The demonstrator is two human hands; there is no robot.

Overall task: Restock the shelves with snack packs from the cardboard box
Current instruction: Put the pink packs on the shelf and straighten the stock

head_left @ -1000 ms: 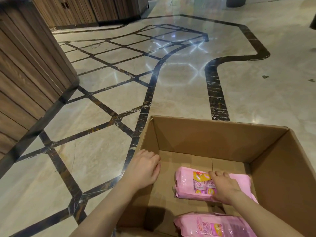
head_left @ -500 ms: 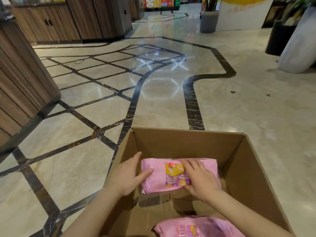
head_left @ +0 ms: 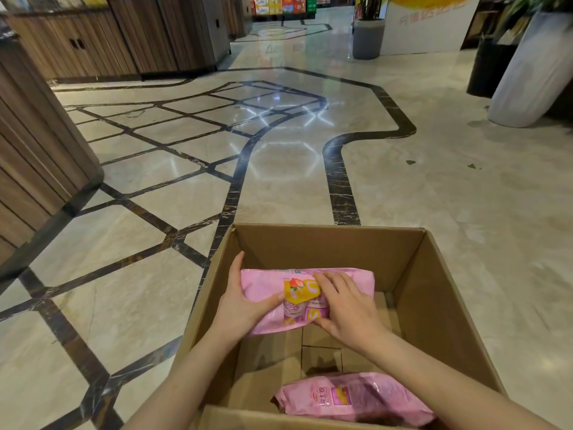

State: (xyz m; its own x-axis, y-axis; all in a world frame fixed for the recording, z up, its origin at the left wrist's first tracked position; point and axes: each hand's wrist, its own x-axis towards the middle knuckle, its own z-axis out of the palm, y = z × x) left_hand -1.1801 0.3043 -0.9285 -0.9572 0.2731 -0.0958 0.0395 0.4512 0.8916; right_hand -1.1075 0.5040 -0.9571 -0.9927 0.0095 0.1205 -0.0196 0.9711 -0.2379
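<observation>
An open cardboard box point(head_left: 434, 293) stands on the marble floor in front of me. Above its bottom I hold a pink snack pack point(head_left: 266, 287) with a yellow label, raised and level. My left hand point(head_left: 240, 305) grips its left end, thumb on top. My right hand point(head_left: 344, 308) grips its middle, fingers spread over the label. A second pink snack pack point(head_left: 350, 397) lies on the box floor near the front wall, partly hidden by my right forearm.
A wooden slatted counter point(head_left: 37, 156) stands at the left, more wooden cabinets point(head_left: 124, 41) behind it. A grey planter point(head_left: 367, 38) and a large white vase point(head_left: 527, 69) stand at the far right. Stocked shelves point(head_left: 282, 4) show far back. Open marble floor lies ahead.
My left hand left the box's wall and took the pack's left end. Both hands lifted the pack off the box floor. My view tilted up, showing more of the shop.
</observation>
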